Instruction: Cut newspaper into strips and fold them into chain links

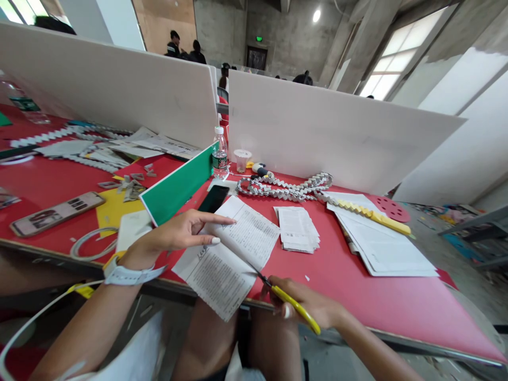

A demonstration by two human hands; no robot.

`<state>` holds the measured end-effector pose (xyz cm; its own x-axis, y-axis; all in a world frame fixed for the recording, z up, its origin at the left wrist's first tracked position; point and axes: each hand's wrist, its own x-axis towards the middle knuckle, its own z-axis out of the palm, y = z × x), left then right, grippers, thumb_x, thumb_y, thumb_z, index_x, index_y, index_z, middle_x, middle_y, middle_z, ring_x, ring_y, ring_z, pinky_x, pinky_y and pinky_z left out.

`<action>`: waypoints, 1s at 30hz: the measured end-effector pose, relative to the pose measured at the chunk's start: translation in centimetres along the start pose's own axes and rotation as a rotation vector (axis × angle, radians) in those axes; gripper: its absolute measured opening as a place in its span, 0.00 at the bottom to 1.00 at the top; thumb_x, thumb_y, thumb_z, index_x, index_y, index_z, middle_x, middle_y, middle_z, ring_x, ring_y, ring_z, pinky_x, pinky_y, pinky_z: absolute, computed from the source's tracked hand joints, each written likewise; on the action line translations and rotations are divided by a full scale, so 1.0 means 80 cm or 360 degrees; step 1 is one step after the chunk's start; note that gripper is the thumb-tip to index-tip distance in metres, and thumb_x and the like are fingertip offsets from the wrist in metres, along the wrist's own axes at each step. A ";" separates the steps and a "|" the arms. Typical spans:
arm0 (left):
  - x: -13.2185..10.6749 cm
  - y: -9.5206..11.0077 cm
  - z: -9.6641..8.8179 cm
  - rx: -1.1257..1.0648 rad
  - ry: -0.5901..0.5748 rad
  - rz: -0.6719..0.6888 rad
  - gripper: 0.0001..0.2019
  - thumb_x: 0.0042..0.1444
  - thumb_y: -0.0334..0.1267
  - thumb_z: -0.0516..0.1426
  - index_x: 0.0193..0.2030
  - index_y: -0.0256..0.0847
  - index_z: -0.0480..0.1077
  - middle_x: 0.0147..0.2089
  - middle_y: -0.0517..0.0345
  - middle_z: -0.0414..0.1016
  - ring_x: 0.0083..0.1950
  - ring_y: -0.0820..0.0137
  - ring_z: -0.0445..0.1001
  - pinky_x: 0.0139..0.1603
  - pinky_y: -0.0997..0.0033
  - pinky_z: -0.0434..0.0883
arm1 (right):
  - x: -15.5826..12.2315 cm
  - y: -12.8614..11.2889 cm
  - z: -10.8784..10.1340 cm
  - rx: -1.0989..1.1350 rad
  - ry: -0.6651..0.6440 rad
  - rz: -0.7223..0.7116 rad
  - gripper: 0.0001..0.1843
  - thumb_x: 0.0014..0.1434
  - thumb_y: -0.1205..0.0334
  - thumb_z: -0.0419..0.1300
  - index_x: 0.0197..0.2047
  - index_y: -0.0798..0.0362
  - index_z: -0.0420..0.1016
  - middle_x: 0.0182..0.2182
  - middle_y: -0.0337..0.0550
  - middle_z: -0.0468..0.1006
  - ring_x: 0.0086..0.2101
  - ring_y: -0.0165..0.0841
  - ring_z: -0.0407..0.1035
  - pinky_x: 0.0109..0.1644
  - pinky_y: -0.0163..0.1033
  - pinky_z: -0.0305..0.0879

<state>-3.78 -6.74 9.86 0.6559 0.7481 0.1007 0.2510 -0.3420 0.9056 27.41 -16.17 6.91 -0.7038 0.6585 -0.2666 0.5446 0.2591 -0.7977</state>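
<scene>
My left hand (pixel 182 233) lies on a printed paper sheet (pixel 230 254) at the red table's near edge, index finger stretched out and pressing the sheet's upper left. My right hand (pixel 313 307) is closed round yellow-handled scissors (pixel 291 302), whose blades reach into the sheet's right side. A white watch band sits on my left wrist (pixel 127 274).
A small paper stack (pixel 297 228) and a bigger pile of sheets (pixel 381 243) lie to the right. A folded paper chain (pixel 286 188), a black phone (pixel 214 198), a water bottle (pixel 219 153), a plastic cup (pixel 242 160) and a green divider (pixel 178 185) stand behind. White partitions (pixel 317 132) wall the far side.
</scene>
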 end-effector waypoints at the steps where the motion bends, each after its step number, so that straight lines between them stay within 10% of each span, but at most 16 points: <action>1: 0.000 -0.001 0.000 -0.0008 -0.0010 -0.0009 0.24 0.50 0.39 0.62 0.55 0.45 0.70 0.55 0.49 0.73 0.51 0.63 0.73 0.43 0.73 0.72 | 0.001 -0.001 0.000 -0.0002 -0.0009 0.0014 0.26 0.57 0.37 0.51 0.37 0.55 0.67 0.28 0.40 0.67 0.28 0.30 0.58 0.31 0.34 0.57; 9: -0.001 -0.005 0.002 -0.0048 -0.0033 0.0054 0.25 0.49 0.39 0.62 0.56 0.42 0.70 0.51 0.47 0.75 0.43 0.66 0.75 0.36 0.77 0.72 | 0.001 -0.011 0.001 -0.0011 0.0009 0.0022 0.12 0.63 0.56 0.49 0.32 0.55 0.65 0.28 0.42 0.69 0.29 0.31 0.62 0.32 0.35 0.57; 30: -0.003 -0.001 0.004 0.0016 -0.0040 0.0144 0.25 0.50 0.39 0.62 0.56 0.45 0.70 0.44 0.51 0.78 0.40 0.67 0.76 0.34 0.76 0.72 | -0.001 -0.011 -0.002 -0.0285 0.0044 0.0041 0.21 0.66 0.52 0.44 0.34 0.57 0.70 0.25 0.43 0.71 0.24 0.29 0.61 0.28 0.33 0.53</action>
<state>-3.72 -7.08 9.65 0.6938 0.6995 0.1716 0.1970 -0.4135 0.8889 27.04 -16.38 7.71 -0.6768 0.6853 -0.2688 0.6368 0.3618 -0.6809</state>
